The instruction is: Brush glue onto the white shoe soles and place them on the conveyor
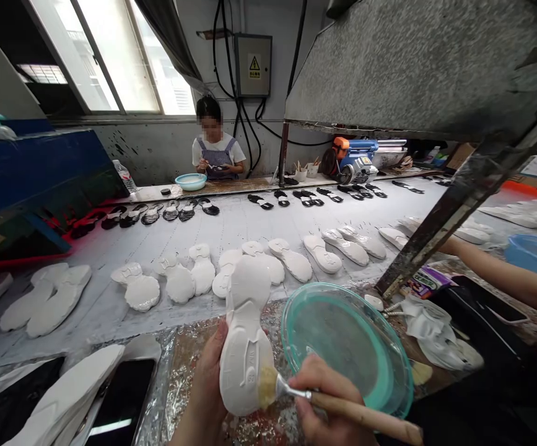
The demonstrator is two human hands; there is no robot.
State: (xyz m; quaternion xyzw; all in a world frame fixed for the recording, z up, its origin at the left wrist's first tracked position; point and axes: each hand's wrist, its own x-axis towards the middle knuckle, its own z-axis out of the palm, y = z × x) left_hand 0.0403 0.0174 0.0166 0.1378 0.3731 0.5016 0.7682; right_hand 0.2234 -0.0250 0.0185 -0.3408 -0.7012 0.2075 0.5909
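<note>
My left hand (207, 378) grips a white shoe sole (244, 365) from its left edge, holding it raised at a tilt with molded marks facing me. In my right hand (326, 396) is a paintbrush (365, 418) with a wooden handle and metal collar, fingers wrapped round the handle near the collar. Its pale yellow bristles touch the lower right edge of the sole. Just beyond my right hand stands a teal bowl (296, 353) with clear plastic over its rim. My left fingers are partly hidden behind the sole.
Several white soles (289, 259) and black shoe pieces (314, 197) lie in rows on the pale belt (231, 223). A stack of soles (64, 402) and a phone (122, 396) are at left. A slanted metal post (435, 229) rises at right, near another person's arm (505, 272). A co-worker (217, 148) sits opposite.
</note>
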